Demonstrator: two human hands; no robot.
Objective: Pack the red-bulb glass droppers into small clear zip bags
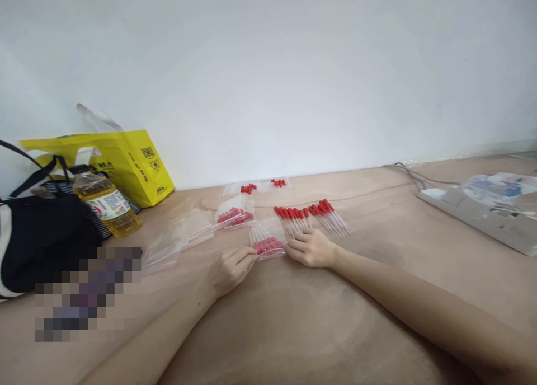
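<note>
Between my two hands lies a clear zip bag (268, 245) holding several glass droppers with red rubber bulbs, the bulbs at its near edge. My left hand (235, 267) pinches that bag's near left corner. At the near right corner my right hand (310, 248) has its fingers closed on the edge of the bag. Loose red-bulbed droppers (293, 214) lie in a row just beyond my right hand, with another cluster of droppers (329, 214) beside them. Filled bags (235, 214) with red bulbs overlap behind the held bag. Flat clear bags (168, 245) are spread at the left.
More bags with red bulbs (260, 188) rest against the wall. To the left stand a yellow shopping bag (138, 167), a leaning oil bottle (109, 203) and a black bag (50, 239). A white power strip (478, 220) with cables lies at the right. One pixelated object (90, 292) is blurred out.
</note>
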